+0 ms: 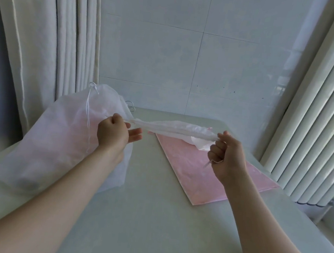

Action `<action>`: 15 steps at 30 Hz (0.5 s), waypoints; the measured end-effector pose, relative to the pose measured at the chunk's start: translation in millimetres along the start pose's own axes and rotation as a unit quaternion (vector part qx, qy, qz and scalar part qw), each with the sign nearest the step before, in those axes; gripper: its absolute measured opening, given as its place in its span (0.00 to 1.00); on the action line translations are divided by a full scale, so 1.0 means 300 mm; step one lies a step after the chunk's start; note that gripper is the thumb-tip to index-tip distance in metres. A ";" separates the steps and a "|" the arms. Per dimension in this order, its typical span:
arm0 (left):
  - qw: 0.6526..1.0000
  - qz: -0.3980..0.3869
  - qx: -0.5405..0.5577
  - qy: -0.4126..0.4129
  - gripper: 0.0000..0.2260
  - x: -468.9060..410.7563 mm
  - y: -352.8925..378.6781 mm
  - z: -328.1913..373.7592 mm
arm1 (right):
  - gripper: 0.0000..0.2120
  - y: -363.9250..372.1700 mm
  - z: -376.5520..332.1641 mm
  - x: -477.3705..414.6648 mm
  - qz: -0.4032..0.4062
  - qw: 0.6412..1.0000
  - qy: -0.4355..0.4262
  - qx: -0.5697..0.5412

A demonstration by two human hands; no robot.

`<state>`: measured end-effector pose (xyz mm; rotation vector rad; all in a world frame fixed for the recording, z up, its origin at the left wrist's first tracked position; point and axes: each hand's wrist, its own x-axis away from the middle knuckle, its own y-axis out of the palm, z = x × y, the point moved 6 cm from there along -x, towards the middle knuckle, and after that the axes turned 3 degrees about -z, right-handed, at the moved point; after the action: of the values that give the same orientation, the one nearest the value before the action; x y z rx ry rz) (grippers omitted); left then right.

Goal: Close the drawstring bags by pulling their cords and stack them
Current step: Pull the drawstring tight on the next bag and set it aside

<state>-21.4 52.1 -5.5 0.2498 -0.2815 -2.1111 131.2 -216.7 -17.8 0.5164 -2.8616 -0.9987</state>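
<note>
Forearms stretch over the pale table (pixel 155 215) toward the pink bag (pixel 208 173), which lies flat on it with its far end lifted. Above that end, the left hand (pixel 112 132) pinches one end of the gathered mouth (pixel 174 128) between thumb and forefinger, its other fingers loosely out. The right hand (pixel 227 154) is clenched round the cord (pixel 207 165) at the mouth's other end, a short tail poking out below the fist. The mouth hangs taut between them, so the cinching looks well along. The light left pinch is the likely weak point: a harder tug from the right could slip the fabric free, or drag the whole pink bag across the table. Left of the pink bag, against the left forearm, slumps a large white bag (pixel 61 138) with its own cord dangling; a swinging elbow could knock it. Beyond the pink bag stands a tiled wall (pixel 188 48), with a pleated curtain (pixel 49 37) to its left and a ribbed white panel (pixel 312 117) to its right.
</note>
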 end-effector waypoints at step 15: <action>0.947 -0.131 0.260 -0.139 0.15 0.007 0.062 -0.016 | 0.10 -0.084 0.106 -0.021 0.166 0.974 0.131 -0.084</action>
<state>-6.0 40.2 -4.7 0.3073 -1.0288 -2.3005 139.1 -214.1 -57.9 0.1358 -2.4916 -1.0124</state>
